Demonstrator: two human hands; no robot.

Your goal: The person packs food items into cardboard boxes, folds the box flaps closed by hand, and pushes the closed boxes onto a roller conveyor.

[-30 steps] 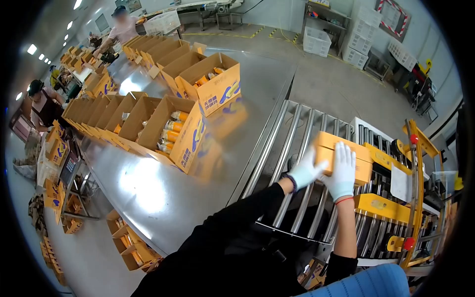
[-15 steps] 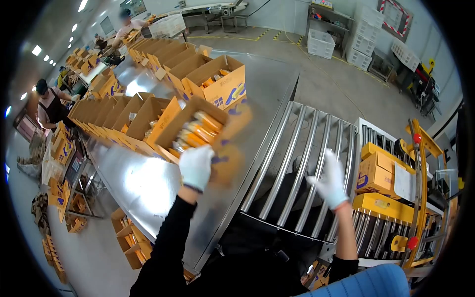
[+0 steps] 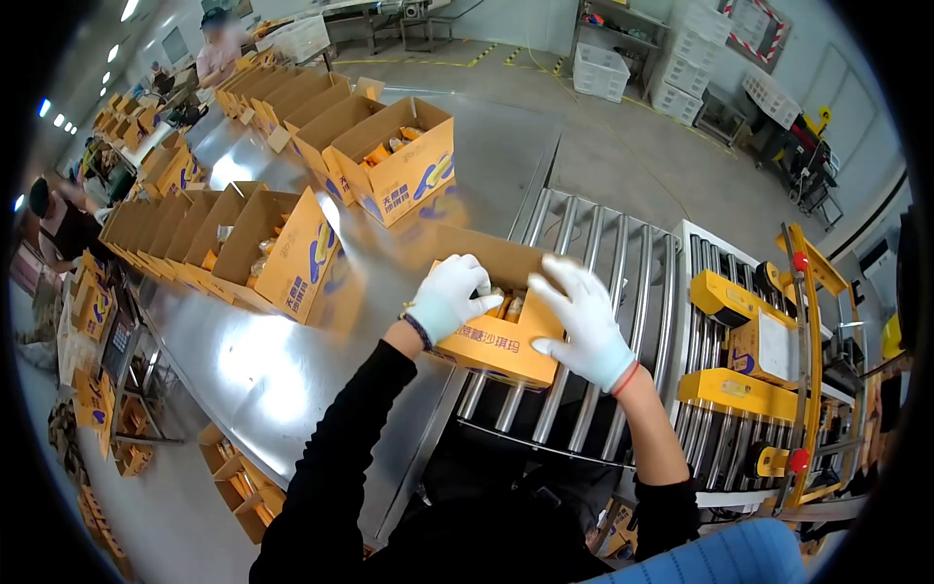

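An orange cardboard box (image 3: 491,352) with its top open sits partly on the roller conveyor (image 3: 574,409) and partly at the metal table's edge. Wrapped orange packs (image 3: 508,308) show inside it. My left hand (image 3: 449,300), in a white glove, is closed on the box's left side, thumb reaching over the opening. At the right end, my gloved right hand (image 3: 586,326) has its fingers spread, the thumb by the front panel and the fingers over the rim. Its fingertips are slightly blurred.
Rows of open filled boxes (image 3: 394,161) stand on the metal table (image 3: 253,365). A yellow-framed machine (image 3: 744,341) with a box (image 3: 759,346) in it adjoins the rollers at right. Co-workers (image 3: 63,219) stand at the left and far back. White crates (image 3: 601,73) are by the wall.
The box has moved right from above the table to the rollers, with my left hand on it. My right hand has come left to the box. The box in the machine has moved farther in.
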